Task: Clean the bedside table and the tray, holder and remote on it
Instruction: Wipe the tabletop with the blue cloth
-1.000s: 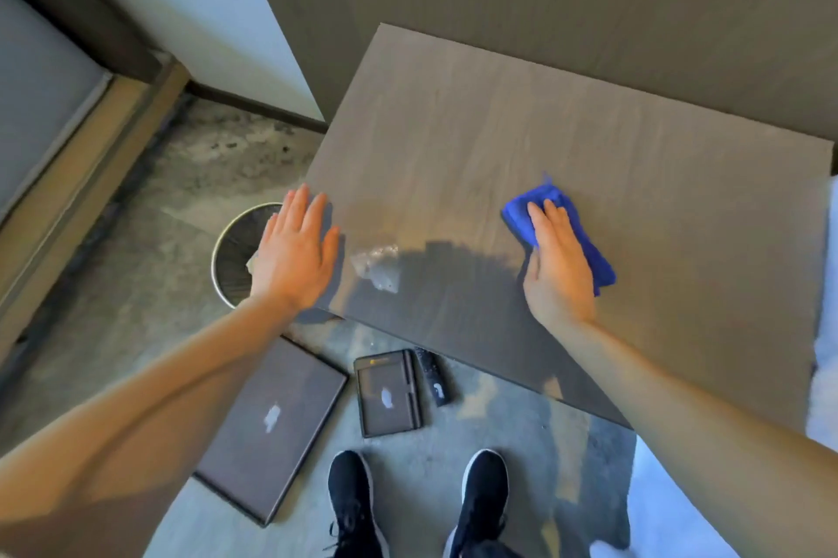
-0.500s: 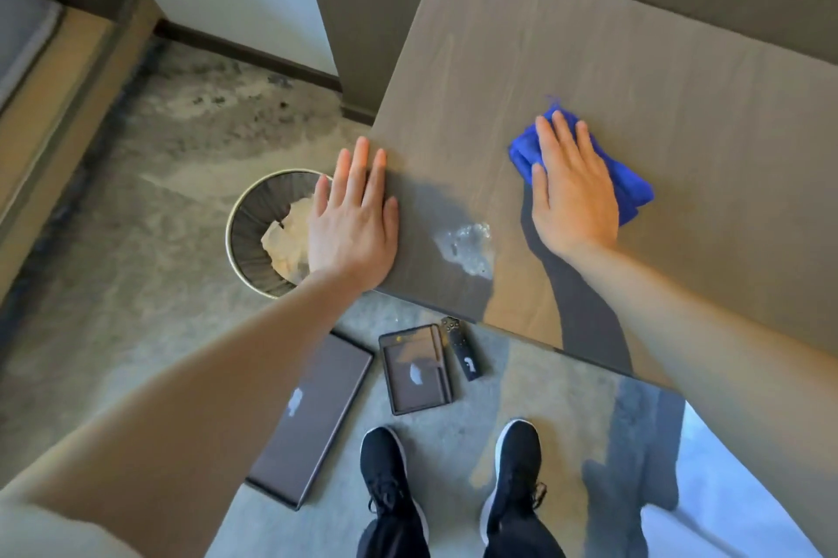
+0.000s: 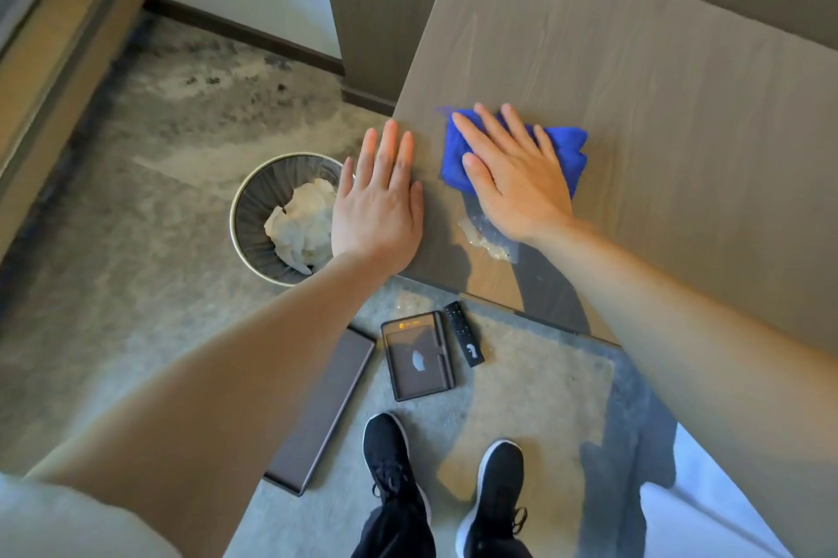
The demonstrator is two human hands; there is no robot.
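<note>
Blue cloth under flat-fingered right hand on bedside table, left hand flat alongside.

Right hand flat, fingers straight, pressing blue cloth onto bedside table, near the table's left edge. Wet smear at 6 o'clock of the cloth, partly under the wrist. Left hand flat at the table's left edge, 9 o'clock of the cloth, fingers pointing to 12. Waste bin on the floor at 9 o'clock of the left hand, crumpled white paper inside. Floor at 6 o'clock of the left hand: holder, remote just beside it at 3 o'clock, tray at its 8 o'clock. Black shoes at frame 6 o'clock.
</note>
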